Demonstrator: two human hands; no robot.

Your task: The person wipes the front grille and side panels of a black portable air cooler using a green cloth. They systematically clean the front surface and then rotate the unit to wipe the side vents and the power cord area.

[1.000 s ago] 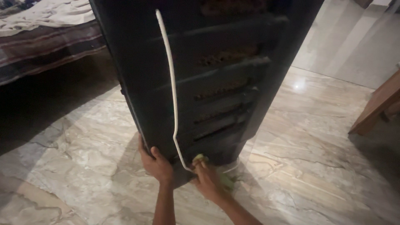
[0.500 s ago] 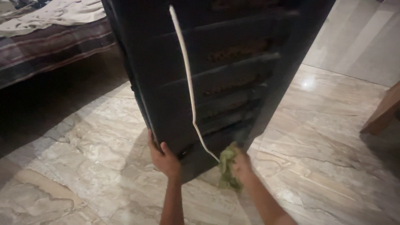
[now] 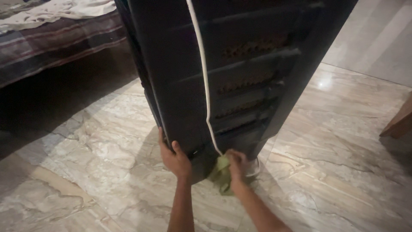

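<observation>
A tall black appliance (image 3: 240, 64) with slatted vents stands on the marble floor, its back panel facing me. A white cord (image 3: 205, 81) hangs down that panel. My left hand (image 3: 174, 158) grips the lower left corner of the appliance. My right hand (image 3: 236, 165) presses a green cloth (image 3: 221, 174) against the bottom edge of the panel, right where the cord ends.
A bed (image 3: 60, 38) with a striped mattress and a pale sheet lies at the upper left, dark shadow beneath it. A wooden furniture leg (image 3: 397, 124) shows at the right edge. Glossy beige marble floor (image 3: 326, 141) surrounds the appliance.
My right hand with the green cloth has moved along the bottom of the panel, first out to the right, then back in towards the cord's end. The left hand keeps its grip.
</observation>
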